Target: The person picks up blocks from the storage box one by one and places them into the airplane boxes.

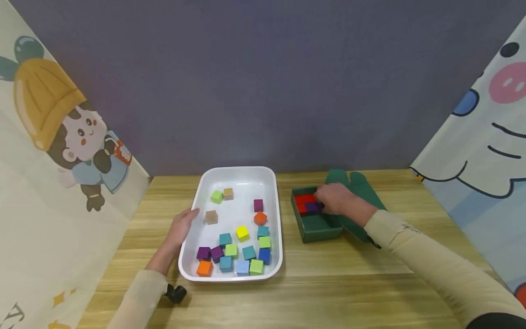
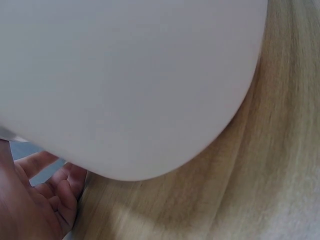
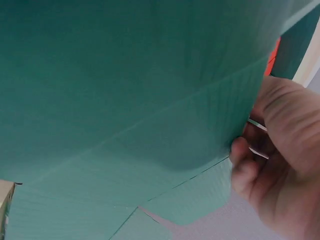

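Notably, the left hand (image 1: 180,230) grips the tray (image 1: 279,237); the right hand (image 1: 334,198) reaches inside the box (image 1: 321,235), at purple blocks (image 1: 312,208) beside red blocks (image 1: 301,199), its grasp indiscernible. Neat packing calls for square, gentle placement.

A: Surroundings, head view?
B: Plain grey-purple wall (image 1: 263,91) is standing along the far edge of the table (image 1: 230,306); wood grain (image 1: 353,292) is running left to right.
A: Left edge?
B: A cream panel (image 1: 33,201) is rising there, showing a cartoon figure (image 1: 90,157) wearing a yellow hat (image 1: 45,98).
A: Right edge?
B: A white-and-blue panel (image 1: 472,214) is meeting the wall at the far right corner, showing a pink snout (image 1: 508,83).
A: Light?
B: Soft light is falling across the table.
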Demonstrator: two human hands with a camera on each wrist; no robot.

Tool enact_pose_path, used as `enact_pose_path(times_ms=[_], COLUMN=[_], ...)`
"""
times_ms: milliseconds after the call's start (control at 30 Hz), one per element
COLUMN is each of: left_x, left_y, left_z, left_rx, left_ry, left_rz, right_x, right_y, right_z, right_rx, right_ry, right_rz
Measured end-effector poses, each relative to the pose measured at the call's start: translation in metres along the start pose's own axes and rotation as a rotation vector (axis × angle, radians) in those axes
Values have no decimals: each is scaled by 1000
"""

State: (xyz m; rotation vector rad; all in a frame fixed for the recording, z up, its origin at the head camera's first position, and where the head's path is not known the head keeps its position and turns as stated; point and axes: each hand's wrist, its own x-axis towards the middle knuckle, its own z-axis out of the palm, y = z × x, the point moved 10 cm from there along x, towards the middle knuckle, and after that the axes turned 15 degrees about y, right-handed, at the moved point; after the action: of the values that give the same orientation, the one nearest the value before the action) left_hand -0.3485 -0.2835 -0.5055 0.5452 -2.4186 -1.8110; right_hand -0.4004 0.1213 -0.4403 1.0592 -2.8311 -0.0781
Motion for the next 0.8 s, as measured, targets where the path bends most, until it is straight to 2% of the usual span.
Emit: enact_pose_path(times_ms=[233,367,500,567,800], left_x=[-1,-2,-3,-6,-18], left_y=[2,0,3,7,23], left_z=[0,-1,-1,-2,-3], left_rx=[-3,9,6,-1,-28], left_ry=[-3,-4,-8,-14,-31], left_rz=[-1,-5,-5,-15,-25], right_x=[-2,2,12,18,45], right_y=[-2,-19,-60,-86,-166], right_z=[-4,-22,-52,-63,-73], right_rx=[73,139,229,253,238], right_ry=[-10,25,91,96,-4], right_rz=[14,-1,-68,-114,-207])
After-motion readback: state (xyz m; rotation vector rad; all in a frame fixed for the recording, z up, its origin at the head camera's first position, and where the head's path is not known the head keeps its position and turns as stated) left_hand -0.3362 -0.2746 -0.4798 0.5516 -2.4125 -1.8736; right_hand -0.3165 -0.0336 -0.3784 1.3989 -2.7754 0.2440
